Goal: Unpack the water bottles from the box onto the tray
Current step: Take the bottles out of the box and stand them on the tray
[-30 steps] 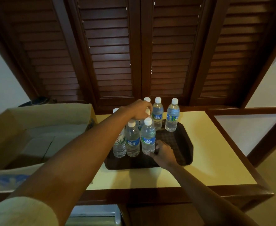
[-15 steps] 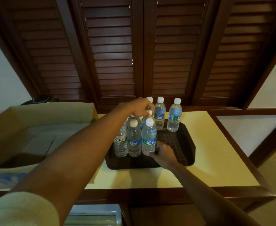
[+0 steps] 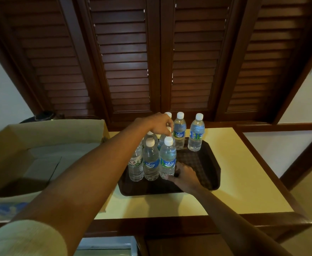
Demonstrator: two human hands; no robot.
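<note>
Several clear water bottles with white caps and blue labels stand upright on a dark brown tray (image 3: 209, 164) on the table. My left hand (image 3: 159, 123) reaches over them and pinches the cap of a middle-row bottle (image 3: 163, 140). My right hand (image 3: 183, 175) grips the base of the front right bottle (image 3: 167, 158). Another bottle (image 3: 151, 160) stands beside it, and one (image 3: 135, 166) at the front left. Two more bottles (image 3: 179, 133) (image 3: 196, 134) stand at the tray's back. The open cardboard box (image 3: 11, 145) sits to the left, with no bottle visible inside.
The cream table top (image 3: 243, 174) has a dark wood edge. Louvred wooden doors (image 3: 151, 61) rise right behind the table. A dark round object (image 3: 43, 116) sits behind the box.
My left hand stays on the middle bottle's cap and my right hand stays at the front right bottle's base. That bottle's label seems to have turned slightly.
</note>
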